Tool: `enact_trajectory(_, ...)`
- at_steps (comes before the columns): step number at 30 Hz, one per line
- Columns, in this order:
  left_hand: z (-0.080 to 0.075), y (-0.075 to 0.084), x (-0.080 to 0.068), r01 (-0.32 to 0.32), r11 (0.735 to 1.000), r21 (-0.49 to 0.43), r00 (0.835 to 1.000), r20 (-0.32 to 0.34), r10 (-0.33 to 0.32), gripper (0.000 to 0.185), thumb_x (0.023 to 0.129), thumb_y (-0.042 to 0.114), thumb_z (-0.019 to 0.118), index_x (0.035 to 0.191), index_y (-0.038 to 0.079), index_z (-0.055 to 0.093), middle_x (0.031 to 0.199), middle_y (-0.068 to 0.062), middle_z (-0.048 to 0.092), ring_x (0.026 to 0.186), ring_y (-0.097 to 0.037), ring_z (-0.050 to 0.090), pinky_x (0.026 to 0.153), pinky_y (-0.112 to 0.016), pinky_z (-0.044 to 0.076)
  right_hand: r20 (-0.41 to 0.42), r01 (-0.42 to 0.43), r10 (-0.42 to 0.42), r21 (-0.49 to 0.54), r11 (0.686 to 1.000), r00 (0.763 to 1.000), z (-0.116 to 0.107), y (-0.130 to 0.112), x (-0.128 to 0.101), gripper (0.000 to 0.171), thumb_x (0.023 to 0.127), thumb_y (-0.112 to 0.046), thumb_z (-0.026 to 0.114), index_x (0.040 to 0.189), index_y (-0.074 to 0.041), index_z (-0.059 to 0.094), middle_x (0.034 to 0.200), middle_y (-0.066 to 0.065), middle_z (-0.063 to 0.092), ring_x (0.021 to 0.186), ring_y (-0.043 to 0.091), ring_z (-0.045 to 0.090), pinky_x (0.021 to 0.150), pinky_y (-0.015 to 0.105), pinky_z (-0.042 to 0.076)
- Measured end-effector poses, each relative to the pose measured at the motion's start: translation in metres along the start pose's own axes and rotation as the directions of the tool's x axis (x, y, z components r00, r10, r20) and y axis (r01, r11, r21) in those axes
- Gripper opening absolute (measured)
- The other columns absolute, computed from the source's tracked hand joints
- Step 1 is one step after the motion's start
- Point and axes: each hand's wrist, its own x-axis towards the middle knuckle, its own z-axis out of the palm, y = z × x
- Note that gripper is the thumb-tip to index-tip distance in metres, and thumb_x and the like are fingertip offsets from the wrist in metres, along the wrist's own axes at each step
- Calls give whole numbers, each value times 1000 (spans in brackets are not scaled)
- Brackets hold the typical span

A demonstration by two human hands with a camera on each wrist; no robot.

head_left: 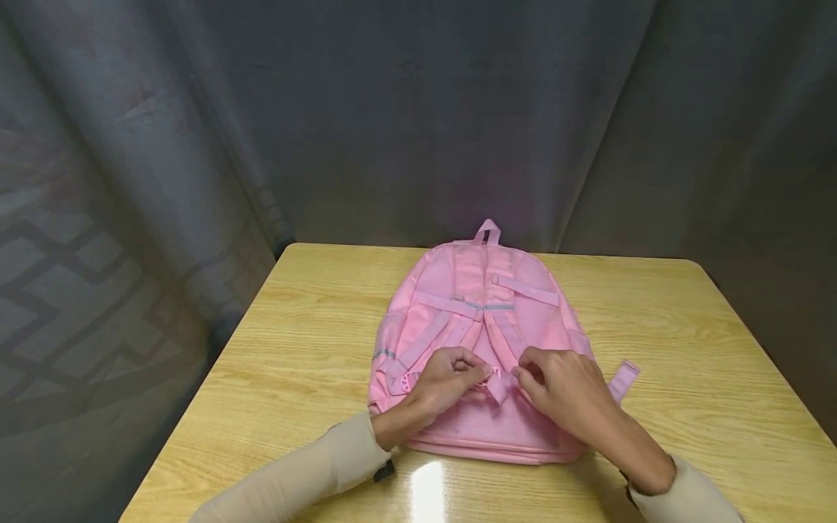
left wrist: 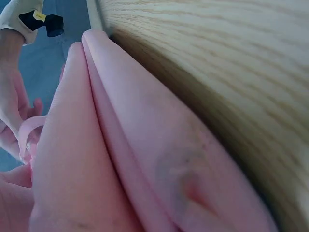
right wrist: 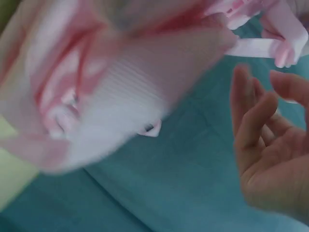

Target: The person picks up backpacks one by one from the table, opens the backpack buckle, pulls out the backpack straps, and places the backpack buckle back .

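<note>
Backpack (head_left: pixel 480 341), pink, straps up: centre frame on table (head_left: pixel 686 349), long axis running up-down. Strap (head_left: pixel 500 383) at lower centre between both hands; left hand (head_left: pixel 447 378) and right hand (head_left: pixel 562 388) each pinch it, equally near.

We see a light wooden desk (head_left: pixel 686 349) with rounded corners and a glossy patch of reflected light near its front edge, set against a dark grey curtain (head_left: pixel 405 116) hanging in soft folds, with a faint geometric pattern showing at the left side (head_left: pixel 72 290).
</note>
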Motion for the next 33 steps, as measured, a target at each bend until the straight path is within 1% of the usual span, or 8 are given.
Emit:
enact_trajectory(1,0,0,0,0,1000,-1,1000,3,0,15,90,4,70,98,-8,65,84,-9,67,69,-13,67,70,-33,63,-2,23,-23,37,999,1000,2,2,1,5,83,-13,75,84,-15,71,74,-6,67,65,11,60,56,35,50)
enact_trajectory(4,0,-1,0,-2,1000,-2,1000,13,2,16,90,4,70,99,-9,65,85,-9,68,70,-14,67,72,-34,63,38,78,-88,205,976,995,10,8,3,17,85,-6,74,101,-12,72,95,-4,73,82,11,68,69,35,57)
enact_trajectory(8,1,-1,-1,-9,1000,1,1000,26,9,16,90,3,69,99,-9,65,85,-9,68,70,-13,67,73,-36,63,171,63,-146,416,907,974,19,16,6,26,87,2,67,108,-14,71,89,-9,67,76,5,59,66,25,53)
enact_trajectory(12,0,-1,-2,-16,1000,16,999,33,16,16,90,4,70,98,-9,65,85,-9,68,69,-14,67,73,-37,63,239,41,-186,508,860,953,22,21,8,28,89,4,63,104,-19,71,79,-12,59,69,3,50,58,20,46)
enact_trajectory(15,-1,-2,-1,-20,999,26,999,42,19,15,90,4,70,97,-9,65,85,-9,69,69,-14,68,72,-36,63,245,35,-194,534,845,950,21,24,8,29,91,3,63,100,-24,70,73,-12,55,65,2,48,54,19,44)
enact_trajectory(18,-2,-2,0,-28,999,31,998,53,27,15,90,4,69,97,-8,65,84,-9,69,70,-15,68,72,-36,63,238,37,-193,536,843,952,21,26,8,28,93,0,63,96,-26,70,71,-12,55,62,1,46,52,18,43)
enact_trajectory(27,-7,-4,-1,-39,998,41,995,94,35,16,90,4,70,98,-8,65,85,-9,70,70,-17,69,72,-36,63,246,15,-161,506,862,956,15,30,7,18,93,-6,68,89,-21,75,82,-13,69,70,2,55,61,20,50)
enact_trajectory(33,-10,-3,-1,-54,997,54,993,105,49,15,90,5,70,97,-8,65,83,-6,69,66,-14,68,71,-37,63,270,-16,-150,528,849,951,14,33,7,9,93,-16,70,87,-22,75,79,-6,69,71,2,56,61,21,51)
